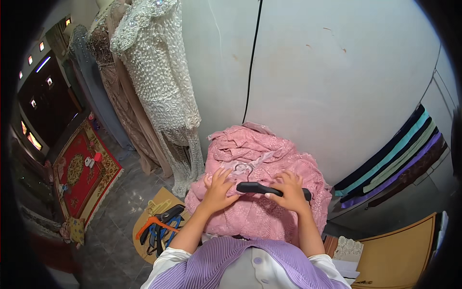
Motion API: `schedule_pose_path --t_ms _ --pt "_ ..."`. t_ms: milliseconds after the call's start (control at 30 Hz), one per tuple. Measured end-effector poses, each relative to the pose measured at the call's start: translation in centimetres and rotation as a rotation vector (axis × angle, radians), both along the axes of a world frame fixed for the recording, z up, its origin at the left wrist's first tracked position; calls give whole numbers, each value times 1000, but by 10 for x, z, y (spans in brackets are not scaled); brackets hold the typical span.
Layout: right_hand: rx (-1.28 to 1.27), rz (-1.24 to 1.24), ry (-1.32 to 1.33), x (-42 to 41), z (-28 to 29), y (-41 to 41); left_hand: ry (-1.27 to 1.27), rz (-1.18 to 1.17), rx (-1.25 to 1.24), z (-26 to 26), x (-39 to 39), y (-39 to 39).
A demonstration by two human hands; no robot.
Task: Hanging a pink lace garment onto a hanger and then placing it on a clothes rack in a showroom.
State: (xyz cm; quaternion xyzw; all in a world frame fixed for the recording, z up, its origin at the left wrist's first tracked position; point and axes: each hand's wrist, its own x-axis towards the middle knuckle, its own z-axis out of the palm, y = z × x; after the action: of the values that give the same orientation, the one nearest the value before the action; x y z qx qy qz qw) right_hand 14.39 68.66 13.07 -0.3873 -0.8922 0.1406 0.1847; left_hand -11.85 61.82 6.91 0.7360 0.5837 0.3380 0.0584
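Observation:
A heap of pink lace fabric [260,216], seemingly a garment, lies bunched up before me. Across its middle is a black clothes hanger [252,187], its metal hook standing up towards the wall. My right hand [290,189] grips the hanger's right arm between thumb and fingers; the hanger's far right end shows just past the hand. With fingers apart, my left hand [218,191] rests on the pink fabric, its thumb close to the hanger's left end. What supports the heap is hidden under the cloth.
On a round wooden surface [144,231] at lower left lie several loose hangers [158,225]. A white beaded gown [155,72] stands at upper left, beside other gowns. Folded cloths [397,159] hang at right, above a wooden cabinet [397,249]. A cable [252,65] runs down the wall.

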Motion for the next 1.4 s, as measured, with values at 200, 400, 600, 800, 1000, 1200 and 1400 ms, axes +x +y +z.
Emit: schedule_pose_path --t_ms 200,400,600,800,1000,1200,1400 --pt "-375 122 146 17 -30 19 -16 6 120 -25 -10 -26" --pt "-186 -351 121 40 -64 49 -65 104 161 -39 -15 -48" --pt "-156 -271 -219 22 -75 29 -45 51 183 -29 -23 -51" --pt "-184 -413 -204 69 -65 3 -58 68 154 -38 -21 -53" --pt "-357 -593 -355 101 -88 -51 -33 -52 102 -35 -7 -44" --pt "-50 -1010 -20 91 -113 -77 -81 -42 126 -47 -13 -41" --pt "180 -954 178 76 -104 -49 -51 59 154 -40 -19 -35"
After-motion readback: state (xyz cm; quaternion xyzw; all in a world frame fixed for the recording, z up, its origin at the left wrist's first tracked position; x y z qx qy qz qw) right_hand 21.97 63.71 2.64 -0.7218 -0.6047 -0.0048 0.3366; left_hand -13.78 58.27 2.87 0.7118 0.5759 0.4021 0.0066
